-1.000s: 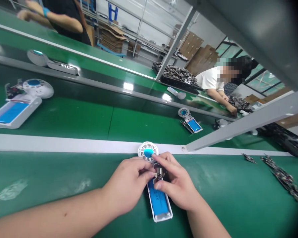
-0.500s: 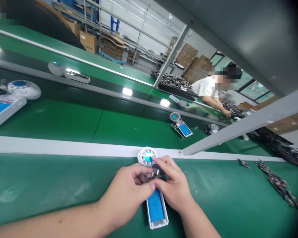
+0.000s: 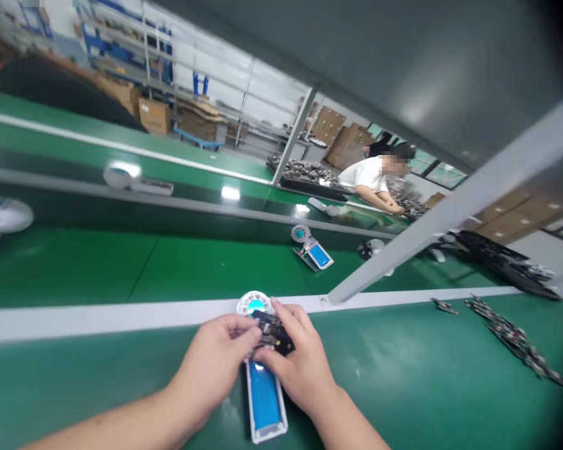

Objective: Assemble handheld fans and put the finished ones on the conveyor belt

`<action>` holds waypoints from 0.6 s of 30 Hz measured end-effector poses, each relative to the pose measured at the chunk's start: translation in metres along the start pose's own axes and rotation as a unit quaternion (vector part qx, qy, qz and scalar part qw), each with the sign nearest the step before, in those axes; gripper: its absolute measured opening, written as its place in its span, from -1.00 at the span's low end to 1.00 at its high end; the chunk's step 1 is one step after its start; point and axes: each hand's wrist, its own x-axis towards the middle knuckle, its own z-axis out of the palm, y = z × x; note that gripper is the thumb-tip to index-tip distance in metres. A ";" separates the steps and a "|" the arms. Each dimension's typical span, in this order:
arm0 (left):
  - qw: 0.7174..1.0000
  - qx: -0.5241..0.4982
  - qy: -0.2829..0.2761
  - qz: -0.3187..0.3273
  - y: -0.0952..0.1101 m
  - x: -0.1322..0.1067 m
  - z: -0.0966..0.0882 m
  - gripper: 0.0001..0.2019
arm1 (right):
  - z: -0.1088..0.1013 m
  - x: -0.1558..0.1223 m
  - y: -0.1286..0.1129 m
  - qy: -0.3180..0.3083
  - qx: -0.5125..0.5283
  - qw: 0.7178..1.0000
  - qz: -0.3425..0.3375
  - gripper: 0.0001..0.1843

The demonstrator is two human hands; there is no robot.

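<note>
A white handheld fan body [image 3: 265, 406] with a blue battery in its handle lies on the green bench [image 3: 403, 381] in front of me. Its round head [image 3: 253, 304] with a teal centre points away from me. Both my hands are closed on a small dark circuit board [image 3: 273, 330] over the fan's neck. My left hand [image 3: 218, 362] pinches the board from the left. My right hand [image 3: 298, 365] grips it from the right, fingers curled over it.
Beyond a white strip [image 3: 98, 319] runs a green conveyor [image 3: 122, 265] carrying another open fan [image 3: 312, 250] and a white part [image 3: 4, 215] at far left. Loose circuit boards [image 3: 511, 337] lie at right. A grey diagonal bar [image 3: 426, 228] crosses overhead. A person in white [image 3: 370, 178] works opposite.
The view has tilted and swung left. My hands have lifted the circuit board slightly over the fan's neck. The fans on the conveyor have shifted left.
</note>
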 end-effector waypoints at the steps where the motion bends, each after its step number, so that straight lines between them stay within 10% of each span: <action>1: 1.000 0.020 0.023 -0.001 0.006 0.006 -0.012 -0.66 | 0.001 0.000 0.001 0.032 -0.011 0.999 0.000 -0.14; 4: 0.969 0.136 0.202 0.041 0.036 0.030 -0.059 -0.59 | 0.004 0.005 0.003 0.120 -0.025 0.992 -0.013 -0.42; 8: 0.830 0.364 0.387 0.168 0.082 0.074 -0.089 -0.40 | 0.005 0.016 0.009 0.153 -0.008 0.988 -0.017 -0.68; 13: 0.794 0.539 0.157 0.232 0.076 0.142 -0.026 -0.54 | 0.008 0.022 0.007 0.143 -0.020 0.988 0.061 -0.83; 18: 0.734 0.611 0.054 0.290 0.050 0.201 0.036 -0.59 | 0.008 0.026 0.007 0.130 -0.031 0.986 0.100 -0.84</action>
